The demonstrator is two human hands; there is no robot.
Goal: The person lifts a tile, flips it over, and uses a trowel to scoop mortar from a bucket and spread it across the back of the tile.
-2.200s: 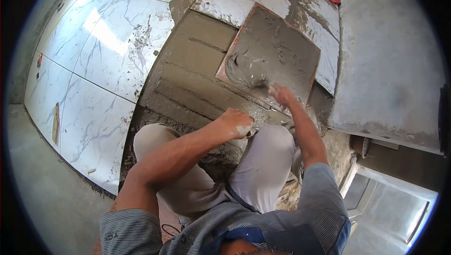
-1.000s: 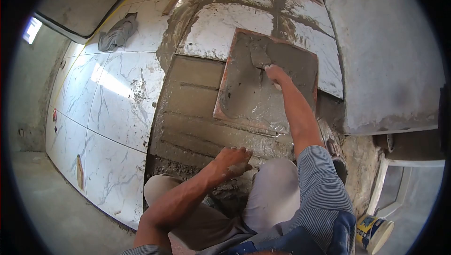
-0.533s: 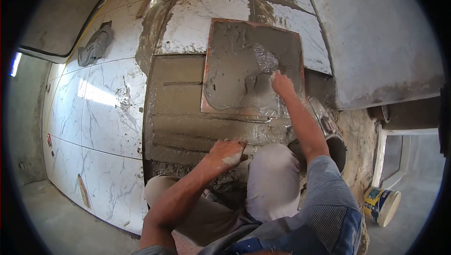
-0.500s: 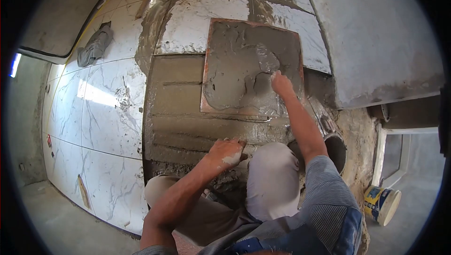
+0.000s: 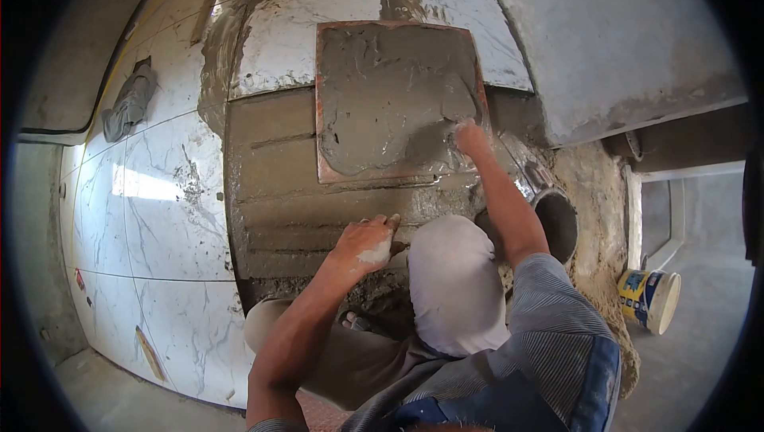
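Note:
A square tile lies face down on the mortar bed (image 5: 274, 181), its reddish back edge (image 5: 320, 133) showing around a thick spread of wet grey mortar (image 5: 382, 89). Near the tile's lower right, my right hand (image 5: 471, 139) is closed around the handle of a trowel (image 5: 430, 145), whose mortar-coated blade is pressed to the spread and hard to make out. My left hand (image 5: 366, 242), smeared with pale mortar, is held low over the bed beside my knee, fingers loosely bent and thumb apart. Nothing shows in it.
White marbled tiles (image 5: 171, 217) cover the floor at left, with a grey cloth (image 5: 131, 101) on them. Mortar-smeared tiles (image 5: 306, 26) lie beyond. A round pipe opening (image 5: 555, 225) is right of my knee. A bucket (image 5: 649, 301) stands at right, below a wall (image 5: 621, 42).
The trowel has swept from the upper right of the mortar down and left, leaving that area smoother. My view has shifted slightly; my left hand stays near my knee.

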